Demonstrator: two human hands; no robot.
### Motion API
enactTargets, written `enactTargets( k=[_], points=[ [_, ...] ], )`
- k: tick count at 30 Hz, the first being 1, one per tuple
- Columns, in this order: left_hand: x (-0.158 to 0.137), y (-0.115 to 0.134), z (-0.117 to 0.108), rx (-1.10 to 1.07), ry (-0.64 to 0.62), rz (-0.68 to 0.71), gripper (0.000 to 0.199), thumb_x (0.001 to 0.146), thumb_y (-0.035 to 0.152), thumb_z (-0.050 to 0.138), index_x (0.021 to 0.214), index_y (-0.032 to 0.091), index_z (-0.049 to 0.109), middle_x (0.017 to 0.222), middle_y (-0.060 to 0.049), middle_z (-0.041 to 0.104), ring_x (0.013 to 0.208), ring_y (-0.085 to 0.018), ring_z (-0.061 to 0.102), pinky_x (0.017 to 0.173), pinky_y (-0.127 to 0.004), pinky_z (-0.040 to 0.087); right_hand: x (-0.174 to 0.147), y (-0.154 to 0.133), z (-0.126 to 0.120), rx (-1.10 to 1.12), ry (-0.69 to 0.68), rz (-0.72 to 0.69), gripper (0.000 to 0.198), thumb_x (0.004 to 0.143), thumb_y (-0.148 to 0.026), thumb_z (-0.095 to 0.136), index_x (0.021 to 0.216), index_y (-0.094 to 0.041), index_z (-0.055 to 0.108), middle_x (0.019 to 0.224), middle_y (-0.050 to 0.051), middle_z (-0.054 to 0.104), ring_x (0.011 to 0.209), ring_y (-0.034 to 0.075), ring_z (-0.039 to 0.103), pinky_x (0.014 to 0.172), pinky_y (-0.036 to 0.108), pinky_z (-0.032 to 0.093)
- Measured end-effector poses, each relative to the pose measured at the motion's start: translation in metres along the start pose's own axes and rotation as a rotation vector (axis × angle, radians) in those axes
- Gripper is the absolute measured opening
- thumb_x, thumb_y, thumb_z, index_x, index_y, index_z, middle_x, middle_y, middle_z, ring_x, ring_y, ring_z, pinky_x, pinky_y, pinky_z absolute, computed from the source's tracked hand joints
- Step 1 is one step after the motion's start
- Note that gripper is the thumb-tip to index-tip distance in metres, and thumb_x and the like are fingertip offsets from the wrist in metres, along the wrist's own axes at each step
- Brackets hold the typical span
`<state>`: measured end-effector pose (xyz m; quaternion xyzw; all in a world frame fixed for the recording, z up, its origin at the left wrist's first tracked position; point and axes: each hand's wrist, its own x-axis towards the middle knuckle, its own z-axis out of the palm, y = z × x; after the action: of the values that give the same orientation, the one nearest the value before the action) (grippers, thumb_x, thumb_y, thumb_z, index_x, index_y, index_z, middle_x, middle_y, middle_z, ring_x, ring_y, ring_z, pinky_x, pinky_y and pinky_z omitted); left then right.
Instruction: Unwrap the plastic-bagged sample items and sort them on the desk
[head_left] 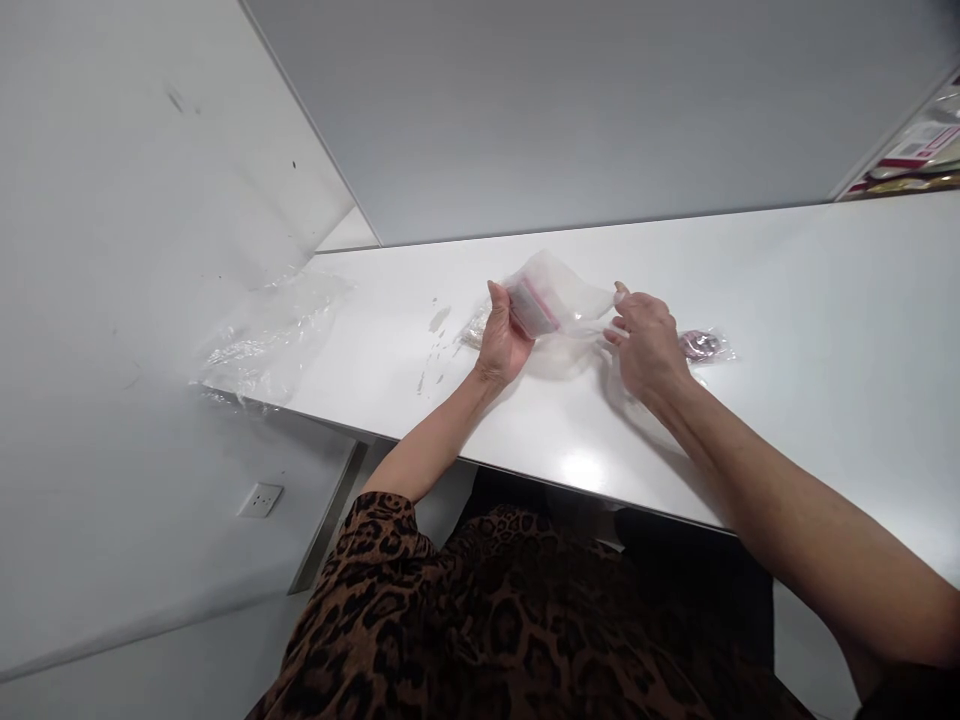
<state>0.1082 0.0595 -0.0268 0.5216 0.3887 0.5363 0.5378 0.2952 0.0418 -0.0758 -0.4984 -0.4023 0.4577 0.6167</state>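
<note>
A frosted, translucent plastic bag [574,285] is stretched between my hands above the white tabletop. My left hand [506,342] is closed around its left end, thumb up, where a flat greyish piece with a pink stripe [534,306] shows; whether that lies inside the bag or is part of it I cannot tell. At the bag's right end, the fingers of my right hand [646,340] pinch its edge. A small clear packet with dark red contents [703,345] lies just right of that hand. Partly hidden behind my left hand is another clear packet [472,328].
Crumpled clear plastic wrap [277,335] lies at the left end of the white table [817,300], against the wall. A grey panel [585,110] rises along the back edge. Packaged goods [919,150] show at the upper right. A wall socket [261,499] sits below table height.
</note>
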Motion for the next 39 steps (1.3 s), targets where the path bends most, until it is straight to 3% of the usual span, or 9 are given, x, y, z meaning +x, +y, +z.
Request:
enactTargets(
  k=[3, 9, 13, 16, 20, 26, 30, 35, 39],
  points=[
    [0.001, 0.003, -0.002, 0.029, 0.022, 0.105, 0.094, 0.099, 0.087, 0.008, 0.139, 0.024, 0.064, 0.139, -0.013, 0.069, 0.142, -0.033, 0.061, 0.091, -0.046, 0.063, -0.009, -0.009, 0.006, 0.088, 0.137, 0.110, 0.065, 0.072, -0.075, 0.086, 0.106, -0.031, 0.053, 0.119, 0.009, 0.061, 0.118, 0.029, 0.063, 0.091, 0.046, 0.064],
    [-0.006, -0.005, -0.003, 0.031, -0.043, 0.166, 0.082, 0.104, 0.083, 0.018, 0.140, 0.023, 0.062, 0.157, -0.014, 0.058, 0.152, -0.032, 0.053, 0.112, -0.048, 0.057, -0.030, -0.032, 0.025, 0.304, -0.227, 0.446, 0.044, 0.081, -0.059, 0.081, 0.097, -0.024, 0.060, 0.102, 0.013, 0.072, 0.095, 0.030, 0.073, 0.078, 0.045, 0.068],
    [-0.013, -0.015, 0.001, -0.017, -0.262, 0.135, 0.061, 0.100, 0.078, 0.054, 0.121, 0.023, 0.068, 0.158, -0.011, 0.057, 0.153, -0.032, 0.051, 0.121, -0.050, 0.050, -0.027, -0.035, 0.024, 0.320, -0.070, 0.324, 0.024, 0.084, -0.040, 0.081, 0.091, -0.024, 0.065, 0.090, 0.005, 0.070, 0.080, 0.021, 0.068, 0.065, 0.036, 0.066],
    [-0.016, -0.016, 0.004, 0.026, -0.332, -0.004, 0.055, 0.099, 0.077, 0.057, 0.111, 0.024, 0.071, 0.153, -0.009, 0.060, 0.145, -0.031, 0.057, 0.113, -0.049, 0.056, -0.012, -0.031, 0.012, 0.288, 0.079, 0.257, 0.037, 0.082, -0.054, 0.085, 0.084, -0.025, 0.063, 0.083, 0.004, 0.068, 0.080, 0.022, 0.067, 0.061, 0.035, 0.062],
    [-0.018, -0.014, 0.004, 0.047, -0.398, -0.147, 0.058, 0.096, 0.078, 0.059, 0.123, 0.028, 0.069, 0.155, -0.009, 0.058, 0.137, -0.033, 0.064, 0.104, -0.049, 0.059, 0.011, -0.023, -0.010, 0.227, 0.109, 0.123, 0.047, 0.082, -0.070, 0.080, 0.085, -0.027, 0.062, 0.087, 0.007, 0.069, 0.097, 0.030, 0.071, 0.075, 0.043, 0.064],
    [-0.023, -0.015, 0.002, 0.444, -0.371, 0.037, 0.082, 0.082, 0.090, 0.066, 0.135, 0.027, 0.067, 0.175, -0.013, 0.036, 0.165, -0.041, 0.030, 0.134, -0.062, 0.028, 0.011, -0.030, -0.008, 0.184, 0.266, 0.114, 0.040, 0.094, -0.063, 0.071, 0.083, -0.027, 0.058, 0.079, 0.006, 0.064, 0.092, 0.027, 0.070, 0.071, 0.041, 0.064],
    [-0.034, -0.012, 0.011, 0.634, -0.380, 0.061, 0.110, 0.075, 0.089, 0.075, 0.162, 0.029, 0.043, 0.180, -0.014, 0.026, 0.169, -0.041, 0.021, 0.137, -0.064, 0.020, -0.007, -0.043, 0.006, 0.229, 0.266, 0.075, 0.043, 0.097, -0.068, 0.066, 0.086, -0.027, 0.062, 0.086, 0.006, 0.070, 0.101, 0.028, 0.071, 0.077, 0.044, 0.067],
    [-0.038, -0.014, 0.019, 0.485, -0.309, 0.068, 0.128, 0.076, 0.087, 0.075, 0.172, 0.029, 0.013, 0.183, -0.016, 0.015, 0.169, -0.039, 0.022, 0.137, -0.057, 0.023, -0.021, -0.055, 0.015, 0.207, 0.197, -0.059, 0.044, 0.096, -0.069, 0.068, 0.083, -0.028, 0.063, 0.093, 0.007, 0.073, 0.109, 0.029, 0.070, 0.086, 0.047, 0.067],
    [-0.031, -0.018, 0.014, 0.261, -0.295, 0.118, 0.091, 0.091, 0.094, 0.044, 0.154, 0.027, 0.048, 0.171, -0.012, 0.044, 0.163, -0.032, 0.038, 0.134, -0.050, 0.032, -0.017, -0.059, 0.013, 0.247, 0.208, -0.134, 0.049, 0.095, -0.074, 0.066, 0.086, -0.026, 0.064, 0.099, 0.008, 0.073, 0.110, 0.028, 0.069, 0.083, 0.047, 0.067]
  ],
)
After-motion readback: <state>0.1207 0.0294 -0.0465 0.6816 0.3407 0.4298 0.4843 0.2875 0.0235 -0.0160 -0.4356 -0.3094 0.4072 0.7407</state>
